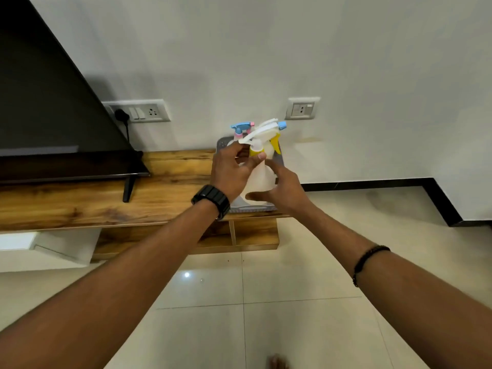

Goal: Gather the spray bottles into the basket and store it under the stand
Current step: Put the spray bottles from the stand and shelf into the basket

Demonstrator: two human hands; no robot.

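Left hand (234, 171) pinches the neck of a white plastic bottle (262, 177); right hand (283, 194) cups its smooth body, fingers loosely spread. Bottle sits over the grey basket (279, 158) at the wood-grain stand's (159, 193) right end. Blue-pink sprayer (242, 128) behind it.

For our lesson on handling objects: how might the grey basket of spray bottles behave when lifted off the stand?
The basket probably tips easily: the tall bottles rise well above its rim. It sits near the wooden stand end, so a sideways push may slide it off. It looks like plastic, likely light.
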